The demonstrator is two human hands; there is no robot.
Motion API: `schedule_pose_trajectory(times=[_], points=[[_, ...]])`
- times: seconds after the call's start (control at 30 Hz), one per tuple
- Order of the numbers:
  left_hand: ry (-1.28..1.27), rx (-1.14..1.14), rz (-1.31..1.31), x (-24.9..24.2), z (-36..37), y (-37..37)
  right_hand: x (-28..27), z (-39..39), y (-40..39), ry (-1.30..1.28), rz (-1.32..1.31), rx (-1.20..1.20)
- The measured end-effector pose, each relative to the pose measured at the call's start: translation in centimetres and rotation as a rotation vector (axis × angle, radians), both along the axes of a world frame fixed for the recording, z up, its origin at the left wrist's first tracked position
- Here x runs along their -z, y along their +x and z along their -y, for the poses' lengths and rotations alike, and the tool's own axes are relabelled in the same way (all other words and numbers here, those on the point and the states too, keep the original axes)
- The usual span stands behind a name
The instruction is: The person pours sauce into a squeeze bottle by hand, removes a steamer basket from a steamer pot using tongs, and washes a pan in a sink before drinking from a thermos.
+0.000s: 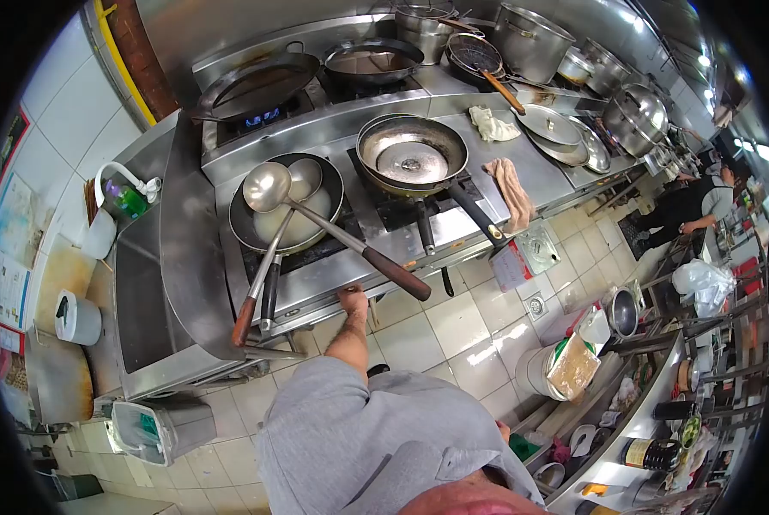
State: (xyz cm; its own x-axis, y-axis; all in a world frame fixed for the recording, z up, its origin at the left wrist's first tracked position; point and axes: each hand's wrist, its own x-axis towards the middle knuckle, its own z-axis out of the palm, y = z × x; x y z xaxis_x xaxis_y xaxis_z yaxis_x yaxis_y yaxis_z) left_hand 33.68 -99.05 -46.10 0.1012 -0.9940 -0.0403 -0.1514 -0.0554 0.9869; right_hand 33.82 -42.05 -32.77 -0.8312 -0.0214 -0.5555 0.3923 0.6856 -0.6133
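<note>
Facing the stove [307,137]: a person in a grey shirt [316,429], left forearm stretched out from a short sleeve.
Right hand: at most a sliver of skin [503,429] beside the shirt; how it is held I cannot tell.
Left hand [353,299]: up against the stove's front edge [320,300], looking curled, but the fingertips are hidden, so I cannot tell whether they pinch anything. Clearly the nearer hand to the burners.
Longer ladle [350,241]: wooden grip just beyond the left hand and to its right, the end jutting past the front edge; its long axis slants back and leftward to a bowl over the pan.
Second ladle [305,176]: crosses the longer one above the pan, its reddish grip toward the person, left of the hand.
Pan [333,193]: ahead and to the left of the hand, cloudy liquid inside, black handle [271,292] pointing at the person.
Frying pans [412,159]: seemingly stacked, ahead and to the right, handles reaching toward the front edge.
Back burners: one wok [260,86] over a blue flame [262,116], another [373,62] beside it.
</note>
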Motion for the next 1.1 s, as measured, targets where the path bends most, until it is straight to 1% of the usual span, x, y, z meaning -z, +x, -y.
schedule_pose_trajectory(times=[0.03, 0.07, 0.13, 0.27, 0.33, 0.47, 0.53, 0.57, 0.63, 0.73, 0.77, 0.8, 0.83, 0.87, 0.97, 1.03, 1.1], points=[[-0.018, -0.019, 0.138, -0.7, -0.2, 0.1, 0.0, -0.3, -0.1, 0.030, -0.015, 0.006], [-0.018, -0.020, 0.141, -1.3, -0.4, 0.2, 0.1, -0.5, -0.3, 0.030, -0.012, 0.005], [-0.057, 0.053, 0.338, -2.9, -0.7, 0.6, 0.4, -1.0, -0.6, -0.165, 0.076, 0.112], [-0.020, 0.137, 0.341, -5.9, -1.4, 0.7, 1.1, -0.9, -0.8, -0.087, 0.057, 0.035], [-0.002, -0.018, 0.196, -7.4, -2.3, 0.3, 1.3, -0.2, -0.7, -0.080, 0.058, 0.033], [0.017, -0.006, 0.208, -8.5, -2.4, 0.2, 2.2, 0.2, -0.7, -0.088, 0.069, 0.051], [-0.022, -0.024, 0.137, -7.7, -2.2, 0.1, 3.1, -0.2, -0.6, -0.095, 0.063, 0.013], [-0.022, -0.022, 0.138, -7.2, -2.1, 0.2, 3.5, -0.4, -0.5, -0.096, 0.064, 0.016], [-0.064, 0.020, 0.188, -6.6, -1.8, 0.3, 2.7, -0.3, -0.2, -0.138, 0.108, 0.098], [-0.033, 0.001, 0.210, -5.7, -1.7, 0.2, 1.7, 0.3, 0.3, -0.149, 0.091, 0.100], [-0.034, 0.003, 0.210, -4.7, -1.4, 0.1, 2.2, 0.0, 0.2, -0.149, 0.092, 0.103], [0.022, -0.018, 0.167, -3.1, -1.0, 0.0, 3.3, -0.7, 0.0, -0.076, 0.070, 0.027], [0.078, -0.038, 0.124, -2.8, -0.8, 0.0, 3.5, -0.8, 0.0, -0.003, 0.047, -0.048], [0.077, -0.034, 0.126, -2.4, -0.7, 0.1, 3.7, -0.9, 0.2, -0.004, 0.049, -0.044], [0.036, 0.014, 0.201, -3.3, -1.0, 0.2, 1.5, 0.3, 0.6, -0.040, 0.071, 0.024], [0.026, -0.017, 0.264, -3.6, -1.0, 0.0, 0.4, 1.1, 0.6, -0.117, 0.106, 0.112], [0.034, -0.018, 0.247, -3.5, -1.0, -0.1, -0.2, 1.8, 0.7, -0.151, 0.121, 0.151]])
